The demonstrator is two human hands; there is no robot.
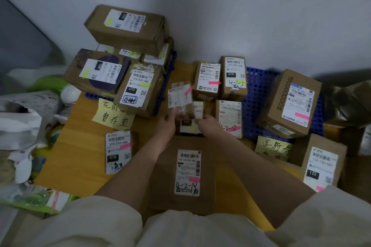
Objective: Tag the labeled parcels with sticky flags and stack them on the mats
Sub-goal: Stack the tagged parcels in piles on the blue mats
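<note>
At the far left, white bags (22, 118) are lying heaped beside the yellow table (80, 156). On the table's left part a stack of parcels with yellow-green flags (124, 30) is sitting on a blue mat (170, 70), with a yellow handwritten note (113, 114) just in front and a flat parcel marked 070 (118, 151) wearing a pink flag nearer the person. In the middle, the left hand (166, 124) is gripping the lower edge of a small parcel (180, 98) with a pink flag on its label, raised above the table, while the right hand (206, 122) is touching its other side; whether those fingers are curling round it is unclear. Below the arms a large flat parcel (186, 170) is lying. To the right, pink-flagged boxes are resting on a second blue mat (255, 86), including a big carton (291, 102).
</note>
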